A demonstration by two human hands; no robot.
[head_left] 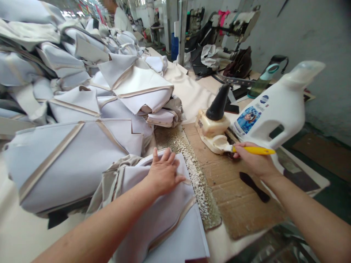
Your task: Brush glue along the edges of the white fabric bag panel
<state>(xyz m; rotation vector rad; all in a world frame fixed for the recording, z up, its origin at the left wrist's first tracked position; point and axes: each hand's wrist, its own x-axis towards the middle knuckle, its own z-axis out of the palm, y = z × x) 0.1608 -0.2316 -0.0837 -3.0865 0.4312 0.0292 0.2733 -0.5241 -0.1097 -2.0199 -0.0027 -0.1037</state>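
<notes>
My left hand (pixel 164 171) lies with fingers spread on a white, unfinished bag piece (pixel 134 204) trimmed with a beige strip. My right hand (pixel 253 160) grips a brush (pixel 256 150) by its yellow handle. The brush's white-coated tip is at the small cup of a glue pot (pixel 212 128), a stained cream container topped by a black cone. That pot stands on a brown cardboard sheet (pixel 227 193). A dark flat tool (pixel 254 187) rests on the cardboard below my right hand. Between the bag piece and the cardboard runs a strip (pixel 196 179) crusted with pale lumps.
White bag pieces (pixel 68 153) are heaped along the left and far side. A large white jug (pixel 282 102) stands tilted in view beyond my right hand, near a green bottle (pixel 260 84). Further back are a sewing machine (pixel 236 25) and another person (pixel 122 18).
</notes>
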